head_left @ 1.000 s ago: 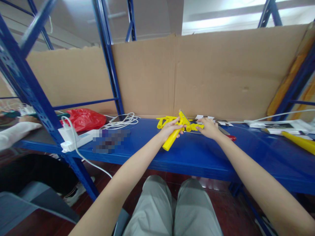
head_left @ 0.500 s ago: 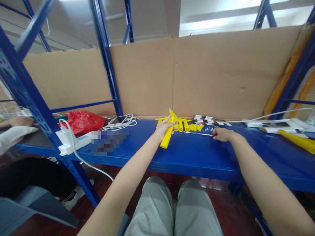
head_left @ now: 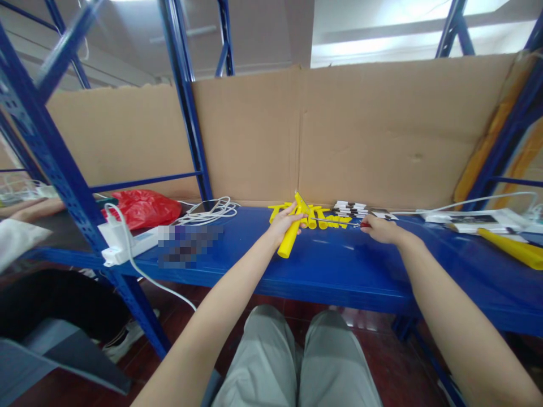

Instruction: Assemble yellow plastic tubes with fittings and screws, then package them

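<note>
My left hand [head_left: 281, 224] is closed round a yellow T-shaped scraper-like tool [head_left: 287, 244], its handle slanting down toward me and its head pointing at the cardboard. In my right hand [head_left: 382, 229] is a screwdriver [head_left: 345, 223] with a red handle and a long thin metal shaft. The shaft reaches left to the head of the yellow tool; whether the tip touches it is too small to tell. Behind the hands lie several similar yellow tools [head_left: 322, 221] and small yellow pieces [head_left: 341, 221].
Small black-and-white packets [head_left: 350, 208] lie behind the yellow pieces. At left are a red plastic bag [head_left: 144, 208], a white power strip [head_left: 144, 242] and coiled white cable [head_left: 214, 212]. Another yellow tool [head_left: 511, 249] lies far right. A cardboard sheet [head_left: 382, 135] backs the blue shelf [head_left: 331, 263]. A person sits at left.
My right hand has lifted the screwdriver slightly off the shelf, bringing its shaft up to the yellow tool's head. My left hand keeps its hold nearly in place.
</note>
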`<action>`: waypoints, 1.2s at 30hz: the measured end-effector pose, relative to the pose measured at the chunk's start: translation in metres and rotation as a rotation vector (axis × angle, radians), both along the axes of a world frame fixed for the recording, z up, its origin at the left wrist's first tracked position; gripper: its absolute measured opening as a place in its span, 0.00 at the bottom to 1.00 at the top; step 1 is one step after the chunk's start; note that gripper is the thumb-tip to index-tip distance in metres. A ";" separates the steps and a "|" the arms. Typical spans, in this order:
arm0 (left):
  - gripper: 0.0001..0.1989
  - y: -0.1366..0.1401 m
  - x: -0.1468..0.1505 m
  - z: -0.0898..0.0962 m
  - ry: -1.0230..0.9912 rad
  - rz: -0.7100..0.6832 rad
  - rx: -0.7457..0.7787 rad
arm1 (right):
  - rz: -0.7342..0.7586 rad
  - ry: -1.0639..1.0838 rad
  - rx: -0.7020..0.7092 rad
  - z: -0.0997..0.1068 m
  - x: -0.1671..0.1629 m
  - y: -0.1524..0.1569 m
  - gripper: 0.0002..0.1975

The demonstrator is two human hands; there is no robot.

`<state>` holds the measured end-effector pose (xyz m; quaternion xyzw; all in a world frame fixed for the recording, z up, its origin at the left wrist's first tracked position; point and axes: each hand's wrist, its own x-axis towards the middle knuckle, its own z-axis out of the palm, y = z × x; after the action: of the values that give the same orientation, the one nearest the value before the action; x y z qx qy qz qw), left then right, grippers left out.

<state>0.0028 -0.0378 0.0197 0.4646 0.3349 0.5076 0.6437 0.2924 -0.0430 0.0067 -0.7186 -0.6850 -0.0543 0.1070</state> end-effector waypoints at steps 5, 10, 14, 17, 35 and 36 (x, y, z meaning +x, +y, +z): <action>0.39 0.000 -0.001 0.001 -0.016 0.011 -0.006 | 0.062 0.118 0.179 0.000 0.004 0.005 0.07; 0.40 0.004 0.000 -0.003 0.001 0.008 -0.003 | 0.213 0.231 0.360 -0.002 0.007 0.011 0.05; 0.39 0.007 0.002 -0.009 0.055 0.001 0.011 | 0.267 0.265 0.444 -0.005 0.008 0.015 0.05; 0.40 0.007 0.004 -0.010 0.083 -0.005 0.015 | 0.227 0.287 0.544 -0.005 0.006 0.016 0.06; 0.40 0.010 0.003 -0.014 0.041 -0.082 -0.012 | 0.333 0.366 0.601 0.002 -0.011 0.004 0.08; 0.40 0.010 0.003 -0.013 0.043 -0.080 -0.010 | 0.326 0.364 0.607 0.002 -0.012 0.003 0.09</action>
<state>0.0053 -0.0277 0.0062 0.4853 0.3325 0.4697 0.6582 0.2806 -0.0396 0.0088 -0.5339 -0.7129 -0.1081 0.4417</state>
